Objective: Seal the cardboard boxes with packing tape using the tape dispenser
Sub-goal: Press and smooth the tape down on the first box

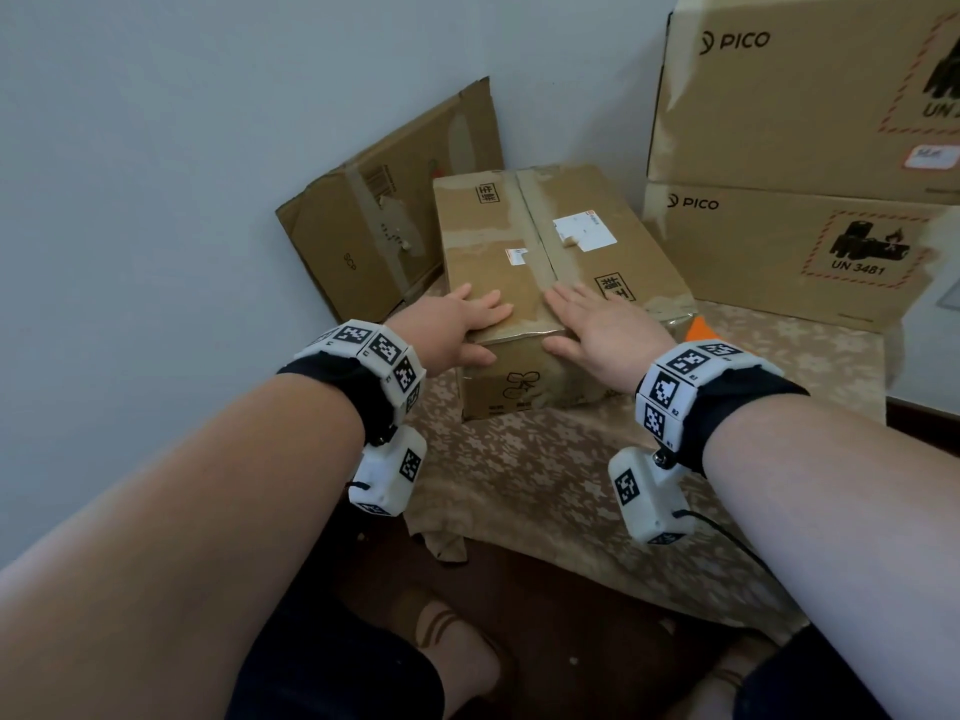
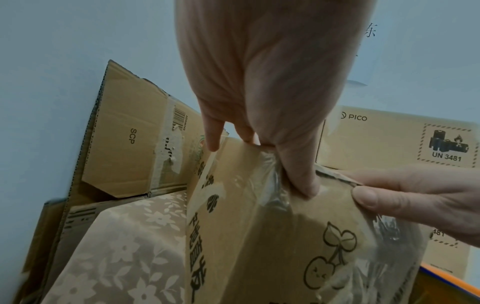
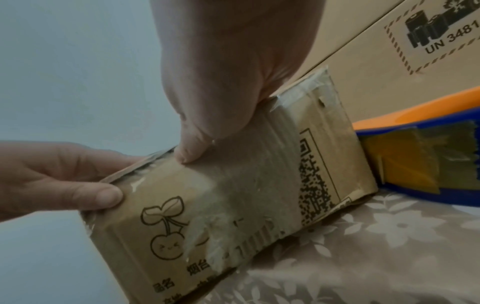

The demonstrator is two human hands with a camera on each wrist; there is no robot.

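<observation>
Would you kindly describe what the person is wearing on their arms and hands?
Both forearms are bare, with no sleeves, and the left hand and right hand wear no gloves. Each wrist carries a black band topped by white blocks printed with black-and-white square markers. A white camera module hangs under each wrist; a thin black cable trails from the right one.

1. Both arms are stretched forward, forearms bare, each wrist wearing a dark band with white marker blocks.
2. Left hand (image 1: pixel 457 324) sits around 11 o'clock, palm down, fingers straight and flat, thumb (image 2: pixel 298 174) hooked down over the near edge.
3. Right hand (image 1: pixel 602 324) is at about 1 o'clock, same deal: flat fingers, thumb (image 3: pixel 192 150) pressed on the front face.
</observation>
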